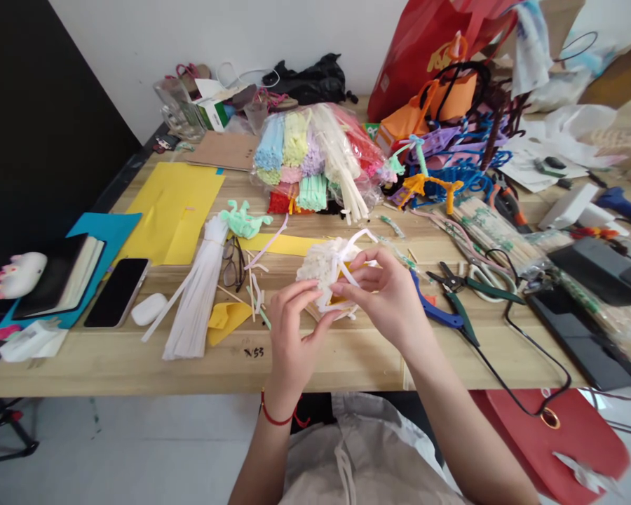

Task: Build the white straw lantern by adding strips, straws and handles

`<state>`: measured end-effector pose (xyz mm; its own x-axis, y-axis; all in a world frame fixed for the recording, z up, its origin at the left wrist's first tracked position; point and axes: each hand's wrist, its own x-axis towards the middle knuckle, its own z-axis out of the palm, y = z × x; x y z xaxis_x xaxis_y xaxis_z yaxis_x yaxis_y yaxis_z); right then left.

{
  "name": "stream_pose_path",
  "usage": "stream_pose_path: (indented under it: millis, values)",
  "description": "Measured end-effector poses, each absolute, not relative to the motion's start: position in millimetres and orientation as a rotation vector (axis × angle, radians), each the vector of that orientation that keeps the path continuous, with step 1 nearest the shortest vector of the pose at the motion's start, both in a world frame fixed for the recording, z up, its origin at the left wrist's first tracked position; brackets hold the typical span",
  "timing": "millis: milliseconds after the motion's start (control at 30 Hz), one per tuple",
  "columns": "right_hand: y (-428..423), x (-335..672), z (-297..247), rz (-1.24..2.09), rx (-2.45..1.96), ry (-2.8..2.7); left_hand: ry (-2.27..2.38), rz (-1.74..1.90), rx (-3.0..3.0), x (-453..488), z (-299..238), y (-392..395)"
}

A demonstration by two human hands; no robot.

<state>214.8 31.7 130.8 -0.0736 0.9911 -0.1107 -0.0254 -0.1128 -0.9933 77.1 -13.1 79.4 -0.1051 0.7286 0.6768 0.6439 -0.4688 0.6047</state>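
Observation:
A cream-white, bumpy pipe-cleaner craft piece [315, 261] is between my hands, just above the near part of the table. Yellow shows inside it, and pale pipe-cleaner strips [353, 242] stick up from its top. My left hand [294, 326] grips its near left side, thumb and fingers bent around the edge. On the right, my right hand [386, 294] pinches a pale strip at the piece with thumb and fingers. The exact fingertip contact is partly hidden. A bundle of white pipe cleaners [194, 301] lies left of my left hand.
Bagged coloured pipe cleaners [313, 154] lie behind the piece. To the right are a blue-handled glue gun [434, 312], dark-green-handled pliers [460, 284] and a black cord. Leftward lie glasses [234, 265], a phone [118, 293] and yellow sheets [168, 203].

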Motion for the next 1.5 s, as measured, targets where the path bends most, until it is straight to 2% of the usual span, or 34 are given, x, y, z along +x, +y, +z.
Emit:
stream_pose_path:
  millis: [300,733,1033,1267,1400,1500]
  values:
    - [37,217,133,1.502,-1.190,-1.149,1.557,1.678,2.079,76,77,-11]
    - [43,221,132,1.523,-1.213,-1.245,1.556,1.703,2.071,77,74,-10]
    - [42,236,128,1.301,-1.035,-1.534,1.578,1.677,2.178,78,73,-1]
    - [52,245,122,1.567,-0.975,-1.144,1.555,1.624,2.268,79,74,9]
    - [47,261,125,1.397,-0.970,-1.043,1.458,1.629,2.231,76,78,10]
    - [42,287,121,1.320,-1.036,-0.942,1.412,1.650,1.978,55,79,20]
